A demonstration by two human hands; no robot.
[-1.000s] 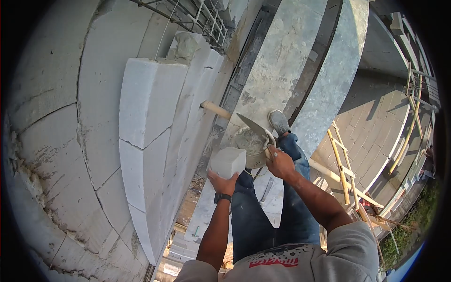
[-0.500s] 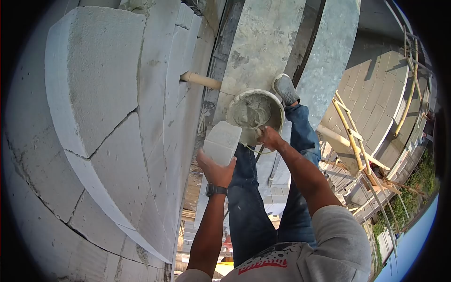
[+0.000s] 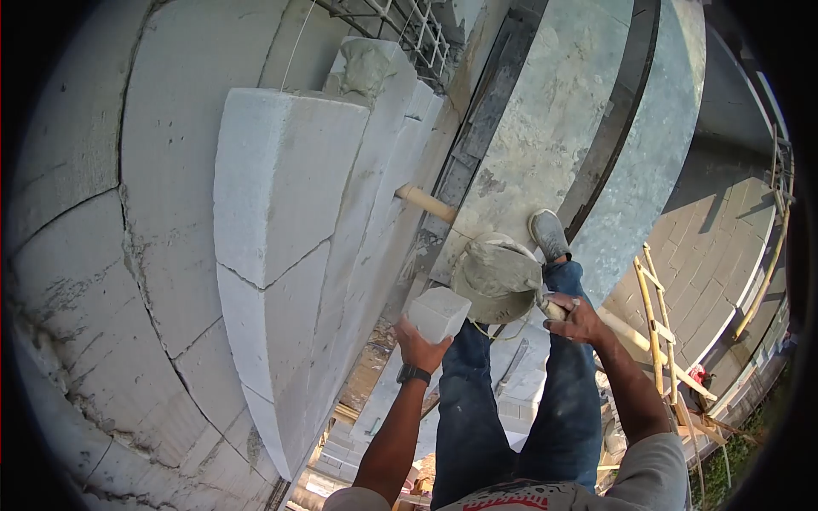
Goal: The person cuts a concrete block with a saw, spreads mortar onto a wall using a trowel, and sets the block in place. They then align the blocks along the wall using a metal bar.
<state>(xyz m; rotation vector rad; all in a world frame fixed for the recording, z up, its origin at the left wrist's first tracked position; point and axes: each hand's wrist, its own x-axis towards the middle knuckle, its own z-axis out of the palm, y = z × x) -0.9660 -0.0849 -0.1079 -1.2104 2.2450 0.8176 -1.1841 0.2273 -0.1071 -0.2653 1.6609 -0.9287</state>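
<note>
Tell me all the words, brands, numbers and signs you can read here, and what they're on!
None can be read for sure.
Red print on the shirt: pale, letter-like marks, cut off by the picture's bottom edge and too blurred to read.
Wristwatch: too small to read anything on it.
Block, trowel and bucket: no lettering that I can make out.
</note>
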